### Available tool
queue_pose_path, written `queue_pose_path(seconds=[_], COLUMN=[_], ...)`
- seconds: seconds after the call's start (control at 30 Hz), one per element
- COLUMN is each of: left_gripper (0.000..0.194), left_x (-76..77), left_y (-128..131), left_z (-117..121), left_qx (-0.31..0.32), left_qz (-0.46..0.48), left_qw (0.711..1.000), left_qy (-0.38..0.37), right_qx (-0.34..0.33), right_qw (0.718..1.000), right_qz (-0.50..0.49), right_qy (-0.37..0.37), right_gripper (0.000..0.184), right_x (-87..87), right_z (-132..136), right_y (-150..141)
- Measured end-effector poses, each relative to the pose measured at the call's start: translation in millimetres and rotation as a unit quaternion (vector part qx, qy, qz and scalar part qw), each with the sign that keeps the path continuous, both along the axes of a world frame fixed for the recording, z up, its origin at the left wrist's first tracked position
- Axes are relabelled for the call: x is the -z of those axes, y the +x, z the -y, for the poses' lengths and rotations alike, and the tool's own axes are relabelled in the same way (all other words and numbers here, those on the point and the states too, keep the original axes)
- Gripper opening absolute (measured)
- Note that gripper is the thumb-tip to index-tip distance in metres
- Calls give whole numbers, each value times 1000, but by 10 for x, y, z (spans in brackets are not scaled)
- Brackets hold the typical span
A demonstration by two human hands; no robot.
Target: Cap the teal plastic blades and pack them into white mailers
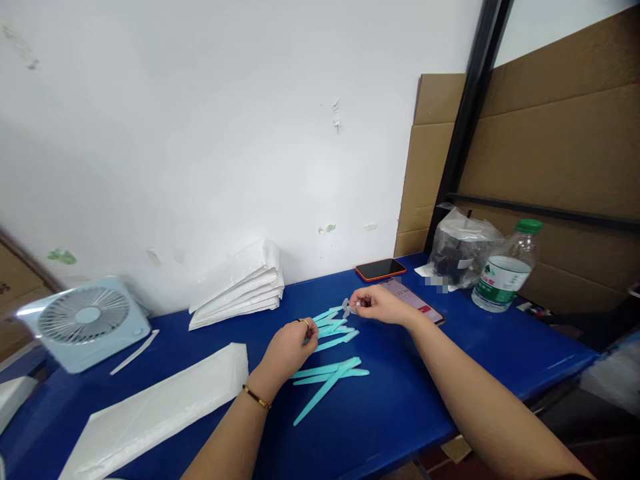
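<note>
My left hand (290,348) is closed in a pinch over several slim turquoise plastic sticks (334,341), with the end of one at its fingertips. The sticks taper and look like small razor handles. To the right, my right hand (376,304) pinches a small clear plastic piece (346,308) just beyond the far ends of the sticks. Closer to me, more turquoise sticks (327,381) lie crossed on the blue table (390,420). My left fingers partly hide the pile.
White packets (240,287) are stacked by the wall, with one long white packet (165,413) in front. A light-blue fan (90,320) stands left. Two phones, one orange-edged phone (381,269), a bagged cup (457,250) and a water bottle (505,273) occupy the right.
</note>
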State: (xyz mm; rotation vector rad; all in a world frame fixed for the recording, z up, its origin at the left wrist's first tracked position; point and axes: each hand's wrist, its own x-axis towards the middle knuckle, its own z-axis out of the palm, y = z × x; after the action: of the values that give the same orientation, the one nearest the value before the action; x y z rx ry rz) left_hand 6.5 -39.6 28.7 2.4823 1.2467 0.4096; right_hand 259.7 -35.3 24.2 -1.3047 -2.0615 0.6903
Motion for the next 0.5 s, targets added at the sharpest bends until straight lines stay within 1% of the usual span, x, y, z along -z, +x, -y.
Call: queue_pose_path(seconds=[0.1,0.23,0.33,0.5], left_gripper=[14,19,24,31], left_x=[7,58,91,123], left_y=[-32,-56,-78,-109], left_z=[-26,-75,-118,-179], left_qx=[5,-2,-15,-29], left_qz=[40,89,102,111], left_qw=[999,996,994,991], left_qy=[-11,-32,-44,-67], right_qx=[-29,-17,-20,-56], right_qw=[998,995,993,989], right_qz=[-50,-76,-107,-140], right_qy=[-41,-59,-46,-1], right_gripper=[24,30,31,28], right_x=[-8,1,-19,-29], right_z=[15,13,31,51], right_y=[-28,-60,-86,-144])
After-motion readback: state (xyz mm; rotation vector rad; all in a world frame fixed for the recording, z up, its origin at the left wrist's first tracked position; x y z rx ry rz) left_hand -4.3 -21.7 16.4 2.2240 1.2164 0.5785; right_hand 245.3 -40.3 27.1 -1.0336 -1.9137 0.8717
